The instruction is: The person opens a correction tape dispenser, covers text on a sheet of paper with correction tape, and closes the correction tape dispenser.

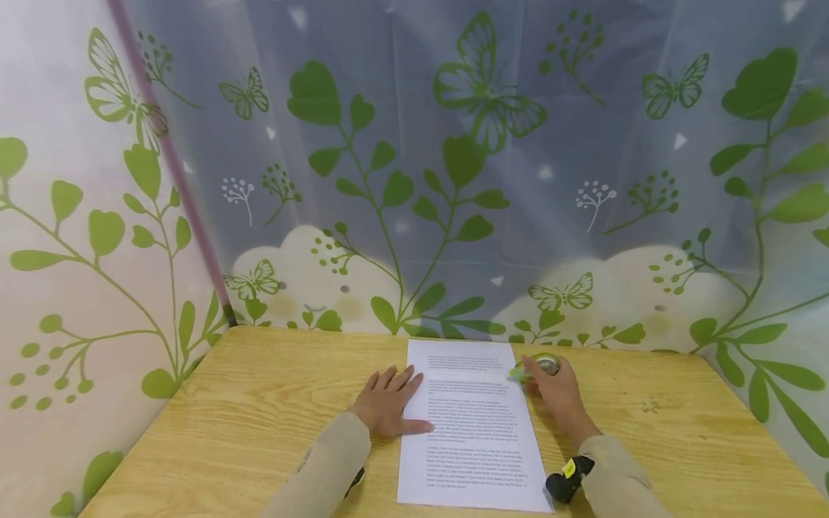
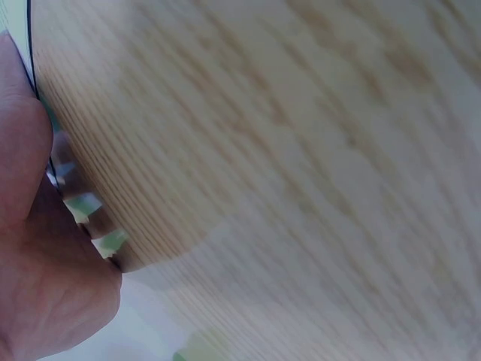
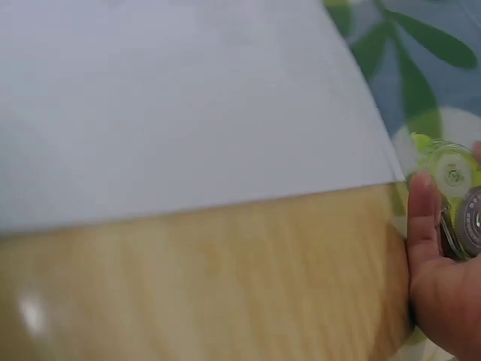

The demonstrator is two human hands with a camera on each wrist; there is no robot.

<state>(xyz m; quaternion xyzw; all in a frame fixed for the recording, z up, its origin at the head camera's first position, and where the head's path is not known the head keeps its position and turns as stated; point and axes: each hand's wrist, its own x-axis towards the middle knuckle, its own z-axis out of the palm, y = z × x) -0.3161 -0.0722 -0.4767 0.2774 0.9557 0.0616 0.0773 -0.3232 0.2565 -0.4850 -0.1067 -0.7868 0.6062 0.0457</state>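
A printed sheet of paper (image 1: pixel 469 467) lies on the wooden table, its text running in several paragraphs. My left hand (image 1: pixel 386 404) rests with spread fingers on the sheet's left edge, thumb reaching onto the text. Between the thumb and fingers of my right hand (image 1: pixel 560 396) is a green see-through correction tape (image 1: pixel 547 363). Its tip is at the paper's right edge, level with the gap below the first paragraph. In the right wrist view the round reels of the correction tape (image 3: pixel 454 175) show, while the far fingers are partly cut off by the frame.
The wooden table (image 1: pixel 272 403) ends at a patterned curtain (image 1: pixel 414 216) with green leaves and butterflies, which also hangs along both sides. A black wrist device (image 1: pixel 568 480) sits on the right forearm.
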